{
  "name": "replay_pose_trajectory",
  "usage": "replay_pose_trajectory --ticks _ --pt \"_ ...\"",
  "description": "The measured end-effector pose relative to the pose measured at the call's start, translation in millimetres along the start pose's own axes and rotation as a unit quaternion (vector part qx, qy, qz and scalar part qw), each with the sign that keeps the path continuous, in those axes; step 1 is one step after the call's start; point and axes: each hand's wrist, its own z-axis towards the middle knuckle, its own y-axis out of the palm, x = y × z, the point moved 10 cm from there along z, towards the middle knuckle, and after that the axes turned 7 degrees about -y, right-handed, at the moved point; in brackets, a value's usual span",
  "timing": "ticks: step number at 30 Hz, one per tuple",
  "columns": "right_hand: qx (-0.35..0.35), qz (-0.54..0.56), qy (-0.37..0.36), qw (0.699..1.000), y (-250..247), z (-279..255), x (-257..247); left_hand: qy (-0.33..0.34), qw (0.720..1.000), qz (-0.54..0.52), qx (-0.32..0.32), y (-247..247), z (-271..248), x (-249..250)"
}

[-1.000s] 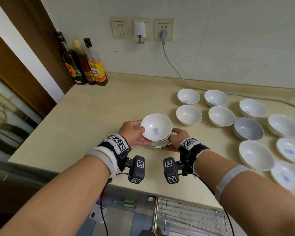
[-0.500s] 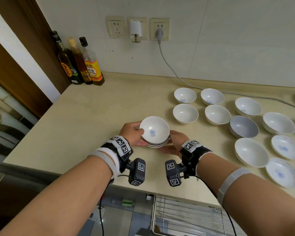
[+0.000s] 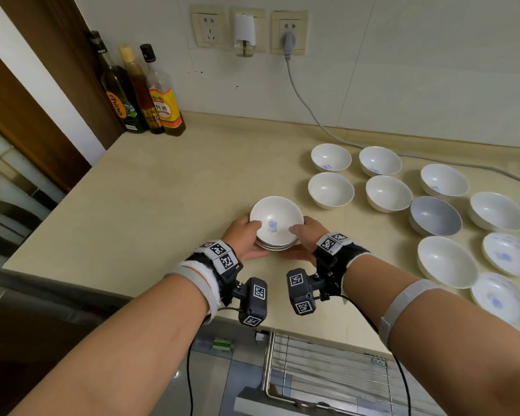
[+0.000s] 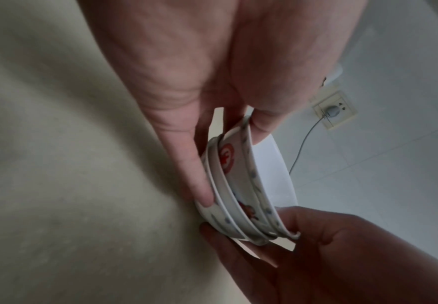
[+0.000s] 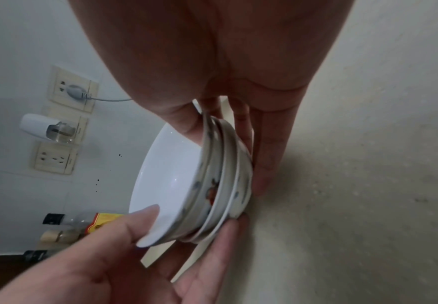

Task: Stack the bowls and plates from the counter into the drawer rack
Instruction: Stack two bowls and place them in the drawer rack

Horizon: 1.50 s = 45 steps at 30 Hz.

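Holding: you have the stack (image 3: 276,228) of nested bowls between both hands, near the front of the counter (image 3: 150,187); whether it is lifted clear or just resting there cannot be told.
Left hand (image 3: 243,235): thumb over the top bowl's rim, fingers curled under the stack's base.
Right hand (image 3: 305,235): the same clamp from the other side, thumb on the rim, fingers below.
Rack (image 3: 327,364): open just below the counter edge, in front of you, bare where it shows.
Loose bowls (image 3: 330,190): many stand singly to your right, with shallow plates (image 3: 509,254) at the far right.
Risk: the nested bowls look glazed and slick; tilt the stack on the way down and the top one may slide off, and your wrist cameras could knock the counter edge.
Change: the stack sits a little farther from you and lower than a second ago, and your thumbs now hook over the rim.
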Motion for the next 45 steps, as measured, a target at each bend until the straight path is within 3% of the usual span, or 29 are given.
replay_pose_trajectory --ticks 5,10,14,17,19,21,23,25,27,29,35,39,45 --pt "-0.023 -0.053 -0.003 0.998 -3 -14 13 0.017 1.000 -0.006 -0.019 -7 -21 -18" --pt "-0.132 -0.026 -0.013 0.991 13 -45 28 0.057 0.998 0.017 -0.011 -18 -57 -36" --pt "-0.188 0.000 -0.010 0.982 14 -65 45 0.075 0.996 0.032 0.032 -23 -95 -56" --pt "-0.237 0.009 0.007 0.971 7 -83 62 0.046 0.993 -0.020 0.102 -35 -113 -95" --pt "-0.265 0.008 0.017 0.964 0 -95 75 0.025 0.982 0.002 0.189 -47 -122 -138" --pt "-0.286 -0.005 0.023 0.958 -8 -105 91 -0.020 0.948 0.066 0.310 -63 -131 -188" --pt "-0.305 -0.013 0.035 0.952 -18 -118 106 -0.120 0.919 0.096 0.363 -66 -132 -250" --pt "-0.316 -0.026 0.047 0.947 -30 -127 122 -0.222 0.905 0.050 0.359 -55 -126 -315" --pt "-0.329 -0.047 0.056 0.942 -41 -134 138 -0.242 0.921 -0.048 0.302 -23 -116 -351" --pt "-0.335 -0.062 0.059 0.939 -51 -138 150 -0.223 0.929 -0.131 0.266 0 -100 -366" --pt "-0.348 -0.092 0.084 0.929 -70 -146 186 -0.163 0.930 -0.223 0.242 25 -107 -352" --pt "-0.343 -0.106 0.100 0.928 -73 -143 207 -0.147 0.929 -0.243 0.239 24 -118 -353" --pt "-0.272 -0.162 0.164 0.934 -86 -113 256 -0.160 0.932 -0.241 0.220 12 -129 -371"
